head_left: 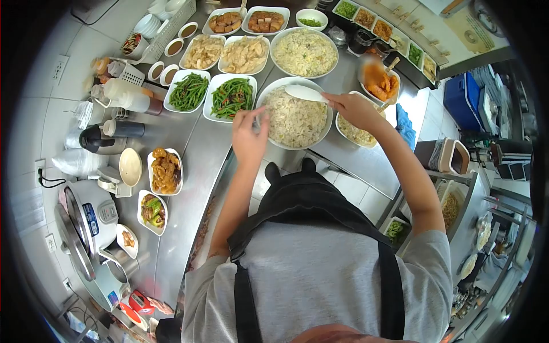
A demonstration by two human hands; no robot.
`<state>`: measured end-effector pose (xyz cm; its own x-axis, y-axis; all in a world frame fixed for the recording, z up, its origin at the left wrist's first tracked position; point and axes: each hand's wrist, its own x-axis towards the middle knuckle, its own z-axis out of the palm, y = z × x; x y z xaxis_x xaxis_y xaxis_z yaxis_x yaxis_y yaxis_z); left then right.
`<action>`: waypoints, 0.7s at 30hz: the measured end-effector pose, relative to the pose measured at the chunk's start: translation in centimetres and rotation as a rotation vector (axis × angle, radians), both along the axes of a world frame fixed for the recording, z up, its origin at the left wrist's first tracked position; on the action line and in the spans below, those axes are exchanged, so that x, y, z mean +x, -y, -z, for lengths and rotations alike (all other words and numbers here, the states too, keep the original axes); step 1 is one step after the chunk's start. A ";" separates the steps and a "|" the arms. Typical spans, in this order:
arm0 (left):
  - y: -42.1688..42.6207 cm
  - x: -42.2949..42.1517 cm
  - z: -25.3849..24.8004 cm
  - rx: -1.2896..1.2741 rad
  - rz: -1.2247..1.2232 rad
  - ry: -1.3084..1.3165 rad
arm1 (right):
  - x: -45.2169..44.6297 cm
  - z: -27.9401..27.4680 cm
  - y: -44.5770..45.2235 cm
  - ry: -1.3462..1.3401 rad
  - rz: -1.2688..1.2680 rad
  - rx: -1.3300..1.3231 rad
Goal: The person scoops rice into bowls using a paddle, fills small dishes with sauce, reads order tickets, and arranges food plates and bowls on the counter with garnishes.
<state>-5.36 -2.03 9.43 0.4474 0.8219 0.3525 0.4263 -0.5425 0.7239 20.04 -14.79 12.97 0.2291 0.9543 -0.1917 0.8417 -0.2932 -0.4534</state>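
My right hand (349,108) is closed round the handle of a white rice paddle (306,93), whose flat blade lies over the far part of a large white bowl (330,123) of fried rice (294,117). At that bowl's left rim is my left hand (250,134), fingers curled and slightly blurred; whether they grip the rim is unclear. Green beans fill a square white dish (231,97) just beyond my left hand. A second bowl of yellower rice (305,52) stands behind the first. Partly under my right forearm sits a smaller dish of rice (355,130).
Sauce bottles (123,96), a rice cooker (94,217) and dishes of browned meat (166,171) and vegetables (152,211) line the left counter. Orange food (382,86) stands at right, beside a blue cloth (405,123). Topping trays (383,28) run along the back right.
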 end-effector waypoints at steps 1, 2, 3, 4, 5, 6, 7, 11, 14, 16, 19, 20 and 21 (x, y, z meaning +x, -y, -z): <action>-0.1 -0.7 0.5 -0.134 -0.043 -0.009 | -0.1 0.0 0.1 0.016 0.015 0.021; -0.3 -1.5 1.3 -0.267 -0.084 -0.019 | -0.1 0.1 0.1 0.032 0.031 0.043; -0.7 -2.4 2.9 -0.264 -0.071 -0.152 | 0.3 1.0 0.1 0.090 0.016 0.110; -0.7 -2.8 5.1 -0.388 -0.052 -0.175 | 0.1 0.7 0.2 0.072 0.053 0.059; -0.8 -3.2 7.4 -0.509 -0.033 -0.198 | -0.4 0.0 0.3 0.055 0.089 0.011; -0.9 -3.3 8.3 -0.630 -0.015 -0.220 | -0.9 -0.4 0.4 0.039 0.125 -0.037; -0.2 -2.7 6.4 -0.861 0.085 -0.063 | -1.4 0.4 0.9 -0.004 0.152 -0.025; -0.3 -1.3 6.5 -1.051 0.161 0.130 | -3.2 1.3 1.6 -0.103 0.238 0.011; -0.2 -1.1 6.5 -1.006 0.166 0.127 | -4.0 1.2 2.3 -0.093 0.294 0.036; 0.5 -0.9 6.5 -1.046 0.129 0.193 | -4.6 2.1 3.2 -0.075 0.357 0.056; 1.9 -0.4 6.6 -1.093 0.056 0.284 | -8.1 4.9 5.3 -0.120 0.486 0.004; 2.4 -0.3 6.7 -1.106 0.024 0.311 | -10.0 6.6 5.4 -0.113 0.550 0.263; 2.4 -0.3 6.9 -1.127 0.034 0.312 | -11.3 6.8 4.9 -0.175 0.594 0.287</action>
<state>-5.69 -4.39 2.50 0.4981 0.7291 -0.4694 0.1425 0.4651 0.8737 8.72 -19.71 6.17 0.7183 0.6951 -0.0311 0.4829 -0.5302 -0.6969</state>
